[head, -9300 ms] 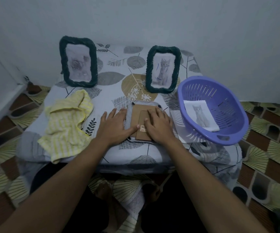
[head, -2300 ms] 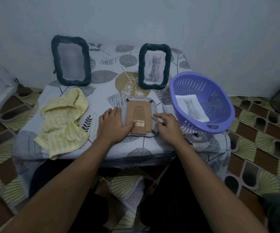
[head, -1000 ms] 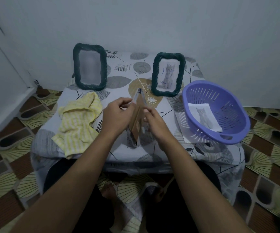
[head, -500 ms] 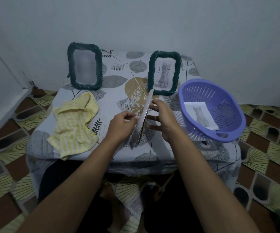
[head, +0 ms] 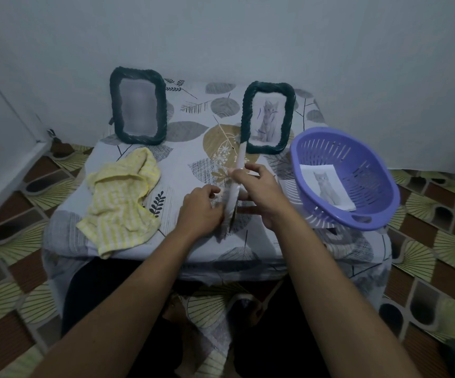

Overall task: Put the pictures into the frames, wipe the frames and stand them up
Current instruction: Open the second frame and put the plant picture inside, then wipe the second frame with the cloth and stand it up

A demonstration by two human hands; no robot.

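A pale picture frame (head: pixel 234 186) stands on its edge at the middle of the low table (head: pixel 188 148), seen edge-on. My left hand (head: pixel 200 211) grips its near left side and my right hand (head: pixel 259 192) grips its right side. Two dark woven frames stand upright at the back: the left frame (head: pixel 138 105) has a blurred picture, the right frame (head: pixel 268 117) shows a cat picture. A loose cat picture (head: pixel 327 186) lies inside the purple basket (head: pixel 371 170). A yellow striped cloth (head: pixel 121 200) lies crumpled at the left.
The table is covered by a leaf-patterned cloth and stands against a pale wall. The basket overhangs the table's right edge. Patterned floor tiles surround the table on both sides.
The frame lay face down under both hands, then was lifted and turned up onto its edge. Since half a second ago it has barely moved.
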